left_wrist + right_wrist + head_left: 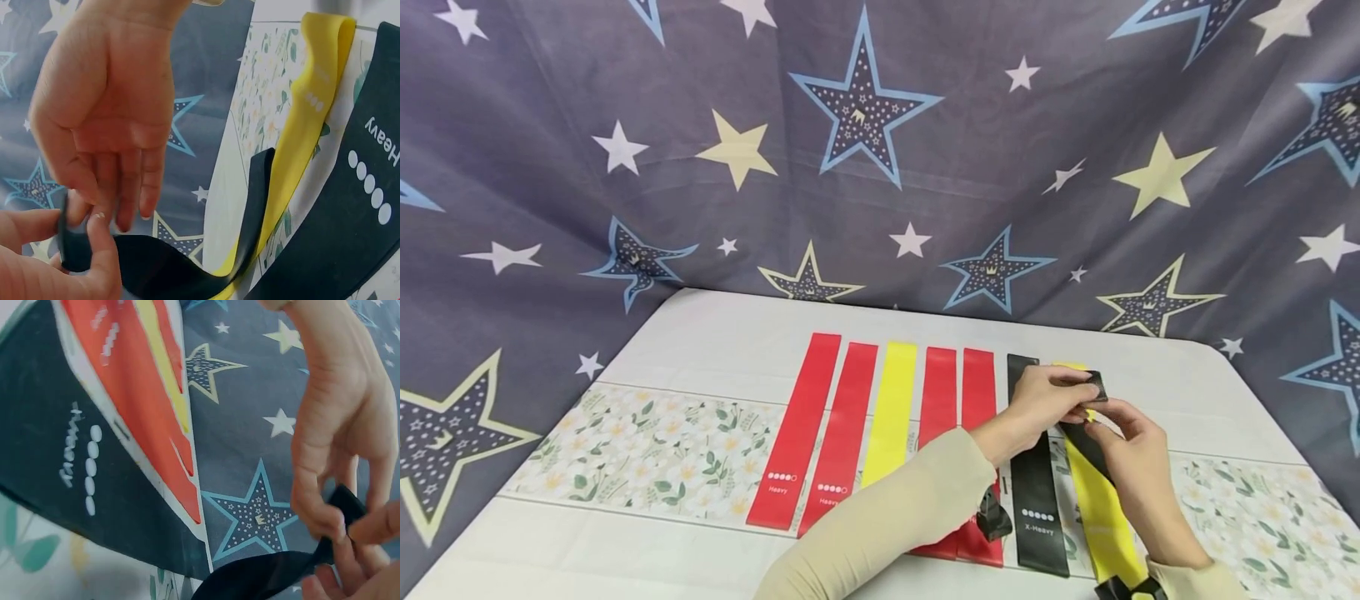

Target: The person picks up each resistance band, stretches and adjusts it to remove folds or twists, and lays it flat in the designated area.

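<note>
Over the right end of a row of flat bands, both hands meet at one end of a loose black resistance band [1088, 450]. My left hand [1048, 396] pinches that end between thumb and fingers. Close against it, my right hand [1142, 458] also grips the band with its fingertips. The band's end is bent up in the left wrist view, and its length [156, 262] curves down over a yellow band [1101, 517] lying beneath. Left of the hands lies another black band [1037, 500] marked X-Heavy, partly covered by the left hand.
Further left lie red bands [797, 433] marked Heavy and another yellow band [891, 400], some covered by the left sleeve [887, 517]. The white table [730, 333] has a floral strip [655, 450] across it. A starred curtain [700, 67] hangs behind.
</note>
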Motion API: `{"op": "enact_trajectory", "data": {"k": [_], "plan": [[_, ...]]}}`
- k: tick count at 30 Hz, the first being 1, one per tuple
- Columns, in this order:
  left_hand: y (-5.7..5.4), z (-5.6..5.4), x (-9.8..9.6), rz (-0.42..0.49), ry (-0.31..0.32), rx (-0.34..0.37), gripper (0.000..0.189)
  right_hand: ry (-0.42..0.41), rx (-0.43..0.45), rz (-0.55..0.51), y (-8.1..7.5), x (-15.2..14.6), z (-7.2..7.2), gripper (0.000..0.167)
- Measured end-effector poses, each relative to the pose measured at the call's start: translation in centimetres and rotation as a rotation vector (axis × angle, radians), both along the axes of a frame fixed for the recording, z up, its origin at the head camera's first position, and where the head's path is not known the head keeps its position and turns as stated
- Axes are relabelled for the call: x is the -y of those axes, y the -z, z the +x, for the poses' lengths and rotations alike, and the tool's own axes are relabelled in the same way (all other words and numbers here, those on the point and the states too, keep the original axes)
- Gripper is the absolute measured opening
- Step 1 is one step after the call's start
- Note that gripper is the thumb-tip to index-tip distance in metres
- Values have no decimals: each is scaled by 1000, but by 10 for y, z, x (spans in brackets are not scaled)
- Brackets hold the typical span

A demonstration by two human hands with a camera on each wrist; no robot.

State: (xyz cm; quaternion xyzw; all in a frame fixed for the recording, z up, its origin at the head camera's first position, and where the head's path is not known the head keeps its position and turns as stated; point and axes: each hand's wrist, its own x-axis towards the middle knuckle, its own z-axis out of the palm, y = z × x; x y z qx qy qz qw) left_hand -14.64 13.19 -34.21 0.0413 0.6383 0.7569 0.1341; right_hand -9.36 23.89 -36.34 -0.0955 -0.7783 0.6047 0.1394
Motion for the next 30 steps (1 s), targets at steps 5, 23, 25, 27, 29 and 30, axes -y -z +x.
{"op": "enact_trajectory", "data": {"k": [5,23,25,27,29,30], "plan": [[-2,-1,2,-80,-20,-119,23,-245,-13,-483,4,-20,-6,28],[-7,6,9,-372,97,-393,30,-883,373,-1096,-1,-68,-33,67],[-6,9,10,-442,114,-429,32,-878,409,-972,-9,-75,-35,63],[-5,10,10,-505,125,-459,35,-880,429,-856,-14,-80,-38,60],[-3,12,11,-542,135,-478,37,-887,430,-762,-17,-83,-40,60],[-3,12,11,-557,138,-485,38,-875,430,-716,-19,-85,-40,58]]}}
